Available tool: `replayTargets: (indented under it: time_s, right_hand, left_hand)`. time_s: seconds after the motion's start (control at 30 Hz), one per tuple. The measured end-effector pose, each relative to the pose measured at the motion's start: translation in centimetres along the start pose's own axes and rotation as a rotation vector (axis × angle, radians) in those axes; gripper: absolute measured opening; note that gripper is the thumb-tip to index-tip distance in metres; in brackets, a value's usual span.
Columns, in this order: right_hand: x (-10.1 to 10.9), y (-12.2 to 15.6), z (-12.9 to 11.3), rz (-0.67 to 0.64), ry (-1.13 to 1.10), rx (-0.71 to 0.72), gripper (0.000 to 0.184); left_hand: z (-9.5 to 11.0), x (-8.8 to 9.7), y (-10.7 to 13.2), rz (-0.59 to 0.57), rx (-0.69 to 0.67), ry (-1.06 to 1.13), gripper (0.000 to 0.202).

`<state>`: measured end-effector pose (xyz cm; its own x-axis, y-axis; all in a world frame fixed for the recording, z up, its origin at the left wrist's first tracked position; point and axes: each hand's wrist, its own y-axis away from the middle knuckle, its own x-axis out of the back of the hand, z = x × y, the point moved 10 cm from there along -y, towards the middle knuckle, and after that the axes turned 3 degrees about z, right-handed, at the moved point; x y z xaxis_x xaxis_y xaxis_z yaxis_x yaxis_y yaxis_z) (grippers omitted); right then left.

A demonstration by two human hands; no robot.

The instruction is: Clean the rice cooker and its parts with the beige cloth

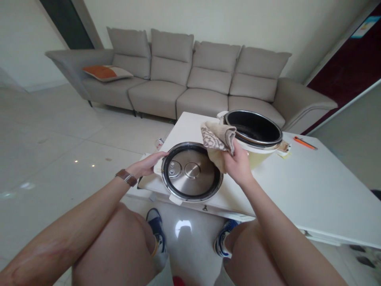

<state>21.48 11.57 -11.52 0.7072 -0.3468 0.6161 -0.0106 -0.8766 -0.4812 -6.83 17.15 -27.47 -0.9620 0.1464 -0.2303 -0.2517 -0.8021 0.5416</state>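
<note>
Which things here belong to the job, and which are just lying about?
In use:
cloth, in the right fingers
cooker lid, underside showing, held by the left fingers
open cooker, probably

Lying about:
orange pen-like item on the table
cushion on the sofa

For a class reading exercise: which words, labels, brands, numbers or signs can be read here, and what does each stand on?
No text can be read.
Blue-and-white sticker on the dark red panel: any print is too small and blurred to read.
Lid: no readable lettering or number.
Cooker: nothing readable on the side in view.
</note>
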Motion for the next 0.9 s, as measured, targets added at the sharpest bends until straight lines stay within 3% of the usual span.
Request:
replayTargets:
  time_s: [0.17, 0.23, 0.3, 0.37, 0.5, 0.6, 0.77, 0.9]
  right_hand:
    - [-7.6, 2.0, 0.1, -0.391, 0.201, 0.046, 0.037]
    - [-10.7, 3.7, -0.5, -0.568, 0.237, 0.133, 0.039]
    - [-12.5, 5.2, -1.4, -0.676, 0.222, 0.22, 0.042]
    - [-12.8, 5.9, -2.0, -0.723, 0.147, 0.243, 0.045]
    - [-10.9, 6.0, -2.4, -0.723, -0.188, 0.174, 0.042]
    - [-7.5, 4.8, -1.3, -0.559, -0.443, 0.038, 0.034]
    - [-0.3, 4.2, 3.8, -0.187, -0.727, -0.384, 0.034]
    - [4.6, 7.0, 8.4, -0.11, -0.825, -0.688, 0.041]
  left_hand:
    - [-0.3, 0.3, -0.5, -0.001, -0.008, 0.018, 0.012]
    - [-0.5, 0.5, -0.7, -0.003, -0.005, 0.017, 0.013]
    - [-0.7, 0.6, -0.9, -0.013, 0.006, 0.008, 0.014]
    - [-0.9, 0.6, -1.0, -0.028, 0.009, -0.004, 0.016]
    - [-1.1, 0.7, -1.1, -0.022, 0.022, -0.014, 0.023]
    - [-1.1, 0.5, -0.9, -0.037, 0.028, -0.012, 0.023]
    - [-0.6, 0.5, -0.5, -0.033, -0.011, -0.004, 0.021]
    - [-0.7, 0.8, -0.4, -0.025, -0.015, 0.001, 0.021]
